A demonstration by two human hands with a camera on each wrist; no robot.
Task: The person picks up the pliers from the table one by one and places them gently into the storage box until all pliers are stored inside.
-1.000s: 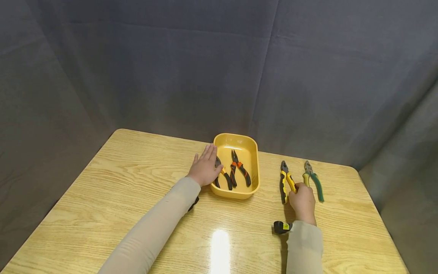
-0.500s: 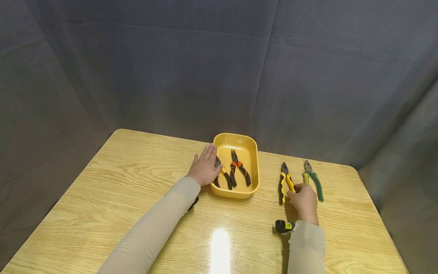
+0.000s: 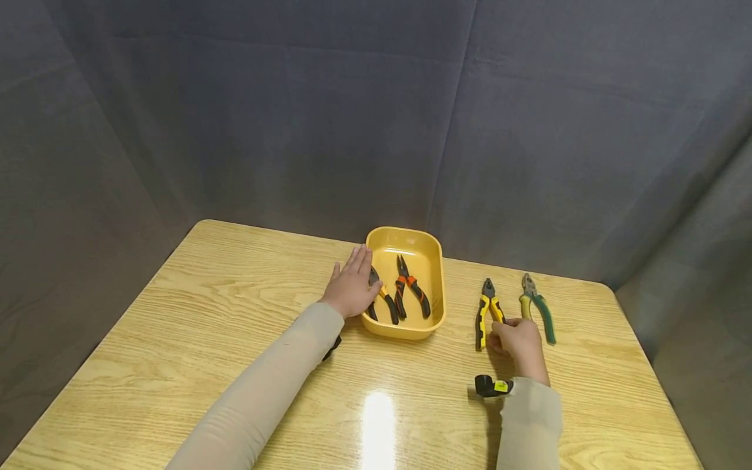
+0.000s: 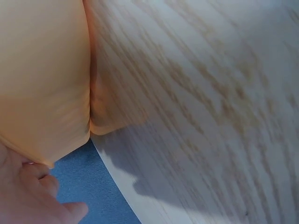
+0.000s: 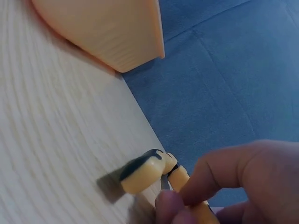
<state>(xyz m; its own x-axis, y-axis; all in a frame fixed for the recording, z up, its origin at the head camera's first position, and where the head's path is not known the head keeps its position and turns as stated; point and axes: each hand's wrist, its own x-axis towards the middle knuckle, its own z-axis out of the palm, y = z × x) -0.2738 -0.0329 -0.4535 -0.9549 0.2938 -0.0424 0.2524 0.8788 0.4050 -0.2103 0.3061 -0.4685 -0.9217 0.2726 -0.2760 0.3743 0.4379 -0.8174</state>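
In the head view my left hand (image 3: 350,287) lies with straight fingers along the left rim of a yellow plastic tray (image 3: 402,331); the left wrist view shows its fingers (image 4: 42,179) against the tray's outer wall. My right hand (image 3: 519,343) pinches the right handle of yellow-and-black combination pliers (image 3: 483,321) between thumb and fingers. Their grey head points to the back, and the handles are spread. The right wrist view shows the free handle (image 5: 145,175) standing out from the pinch, with its shadow on the table.
Inside the tray lie orange-and-black long-nose pliers (image 3: 418,297) and yellow-and-black pliers (image 3: 390,307), partly covered by my left hand. Green-handled pliers (image 3: 547,321) lie just right of my right hand. A grey curtain (image 3: 329,130) hangs behind the wooden table (image 3: 235,300).
My right hand has shifted slightly right and turned, and the handle end of the pliers has swung a little left. The left hand and tray hold still.
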